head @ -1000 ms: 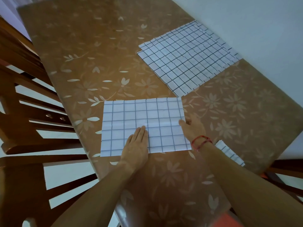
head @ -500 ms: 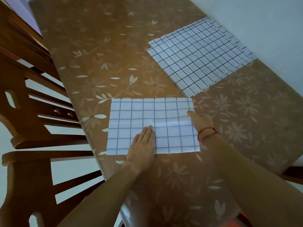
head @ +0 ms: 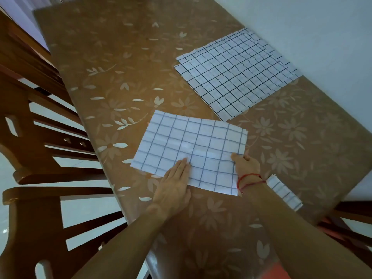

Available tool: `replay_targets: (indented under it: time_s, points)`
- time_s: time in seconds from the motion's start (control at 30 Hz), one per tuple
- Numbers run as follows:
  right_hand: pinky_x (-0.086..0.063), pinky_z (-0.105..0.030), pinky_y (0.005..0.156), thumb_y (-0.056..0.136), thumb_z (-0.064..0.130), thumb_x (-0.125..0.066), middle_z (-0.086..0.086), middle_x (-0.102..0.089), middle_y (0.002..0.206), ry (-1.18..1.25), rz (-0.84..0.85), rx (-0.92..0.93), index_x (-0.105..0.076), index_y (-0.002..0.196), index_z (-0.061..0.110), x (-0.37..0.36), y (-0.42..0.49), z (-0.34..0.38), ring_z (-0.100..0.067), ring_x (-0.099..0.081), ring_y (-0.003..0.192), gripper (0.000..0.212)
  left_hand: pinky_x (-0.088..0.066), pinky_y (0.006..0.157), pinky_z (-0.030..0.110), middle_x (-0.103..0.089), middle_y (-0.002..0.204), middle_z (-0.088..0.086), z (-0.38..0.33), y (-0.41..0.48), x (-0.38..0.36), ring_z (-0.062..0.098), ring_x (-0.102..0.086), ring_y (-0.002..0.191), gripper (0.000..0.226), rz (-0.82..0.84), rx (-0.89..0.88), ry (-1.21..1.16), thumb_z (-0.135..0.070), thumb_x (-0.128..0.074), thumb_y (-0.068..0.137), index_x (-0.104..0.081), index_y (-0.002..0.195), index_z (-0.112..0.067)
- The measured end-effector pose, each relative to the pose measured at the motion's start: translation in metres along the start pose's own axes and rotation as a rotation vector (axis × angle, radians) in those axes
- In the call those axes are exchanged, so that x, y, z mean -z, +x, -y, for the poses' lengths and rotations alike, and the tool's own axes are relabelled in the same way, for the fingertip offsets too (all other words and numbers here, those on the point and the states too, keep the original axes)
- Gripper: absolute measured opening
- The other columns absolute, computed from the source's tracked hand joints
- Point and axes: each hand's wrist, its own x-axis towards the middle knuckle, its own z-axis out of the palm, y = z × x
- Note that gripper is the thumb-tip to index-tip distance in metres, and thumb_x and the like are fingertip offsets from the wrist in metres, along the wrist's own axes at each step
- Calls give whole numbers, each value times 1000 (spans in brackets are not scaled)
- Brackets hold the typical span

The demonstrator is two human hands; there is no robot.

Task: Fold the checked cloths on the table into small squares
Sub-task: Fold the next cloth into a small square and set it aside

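You are pressing your left hand point(head: 175, 184) flat, fingers straight, on a part-folded checked cloth point(head: 191, 146) near the table point(head: 120, 57) edge, while your right hand point(head: 246, 164) is pinching its right edge. One small folded square point(head: 284, 193) is lying beside your right wrist; a stack of unfolded cloths point(head: 235, 75) is waiting beyond, so most of the work is likely remaining.

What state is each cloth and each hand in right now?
near cloth, folded to a rectangle, lying on the table, not yet a small square.
far cloths, unfolded, lying flat in a staggered pile.
small cloth, folded, by the table's edge.
left hand, flat, fingers straight, pressing the near cloth.
right hand, pinching the near cloth's right edge.
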Motion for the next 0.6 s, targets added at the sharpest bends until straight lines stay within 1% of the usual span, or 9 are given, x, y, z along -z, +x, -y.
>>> replay_targets:
  time_s: [0.1, 0.17, 0.2, 0.27, 0.33, 0.37, 0.47, 0.57, 0.6]
  points:
    - [-33, -24, 49, 83, 12, -67, -7, -31, 59, 91, -8, -60, -45, 66, 10, 6, -15, -6, -17, -31, 52, 28, -14, 121, 38, 8, 163, 2, -5, -7, -1, 17, 4, 150, 74, 27, -11, 2, -32, -39, 96, 0, 155, -11]
    - [-43, -19, 46, 82, 8, -67, -10, -44, 63, 193, 47, -153, -52, 71, 8, 10, -27, -11, -19, -46, 57, 18, -17, 121, 38, 7, 162, 5, -8, -12, -3, 18, 3, 150, 72, 27, -2, 23, -35, -39, 99, 0, 155, -10]
    - [-50, -23, 50, 81, 7, -67, -12, -51, 69, 270, 101, -209, -55, 75, 7, 13, -33, -14, -21, -54, 63, 14, -19, 120, 39, 5, 162, 6, -8, -15, -4, 20, 1, 150, 71, 30, 9, 26, -35, -39, 99, -2, 155, -9]
    - [-55, -31, 57, 82, 2, -67, -12, -55, 80, 401, 224, -300, -55, 86, 5, 18, -50, -16, -22, -59, 69, 13, -29, 117, 41, -8, 162, 12, -7, -21, -6, 24, -11, 149, 70, 22, 29, 45, -27, -46, 97, -11, 154, -5]
    - [-56, -31, 55, 83, -2, -65, -11, -55, 84, 460, 309, -342, -56, 95, 2, 23, -68, -19, -21, -59, 68, 16, -36, 111, 41, -26, 156, 18, -6, -28, -8, 30, -29, 144, 71, -21, 45, 59, -12, -57, 88, -25, 150, -1]
    - [-56, -31, 55, 83, -4, -65, -12, -56, 88, 454, 338, -348, -56, 98, 0, 26, -77, -20, -23, -61, 70, 18, -33, 111, 38, -28, 155, 20, -5, -33, -9, 31, -31, 143, 70, -39, 44, 54, -8, -57, 87, -26, 149, 0]
    - [-58, -33, 61, 86, -5, -62, -18, -62, 85, 397, 449, -294, -59, 90, -7, 42, -93, -32, -27, -69, 69, 5, -20, 117, 34, -10, 161, 15, -6, -47, -7, 28, -14, 148, 66, -39, 30, 46, -7, -41, 96, -9, 154, -6]
    - [-58, -32, 78, 93, -2, -54, -21, -64, 86, 266, 511, -123, -61, 90, -9, 61, -101, -46, -23, -71, 76, 10, -20, 117, 32, -4, 162, 11, -7, -61, -3, 25, -10, 149, 65, 14, 35, 55, -6, -33, 97, -2, 155, -11]
    - [-55, -27, 80, 92, 1, -57, -20, -64, 86, 321, 524, -137, -64, 91, -6, 66, -102, -45, -19, -68, 77, 10, -20, 117, 31, -3, 163, 10, -8, -66, -2, 24, -9, 149, 66, 31, 34, 49, -5, -32, 97, -2, 155, -12]
